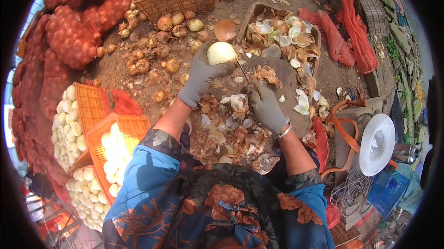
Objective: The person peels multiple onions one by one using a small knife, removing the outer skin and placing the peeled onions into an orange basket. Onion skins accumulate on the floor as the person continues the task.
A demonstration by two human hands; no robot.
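Observation:
Both hands wear grey gloves. My left hand [207, 75] holds a peeled pale onion [221, 53] between thumb and fingers. Gripped in my right hand [265, 106] is a thin knife [242, 70], its narrow blade reaching up to the onion's right side; its handle is hidden by the glove. Onion skins [239, 138] lie on the ground below and between the hands. Just beyond the onion, a brown piece of onion skin [224, 30] lies on the soil. Unpeeled onions [164, 23] are scattered to the upper left of my left hand.
A plastic crate [316, 63] of onion peelings stands beyond my right hand. Orange crates [93, 138] of peeled onions are at the left, near red mesh sacks [69, 37] of onions. Another crate [177, 2] stands at the top. A white round lid-like object [377, 145] is at the right.

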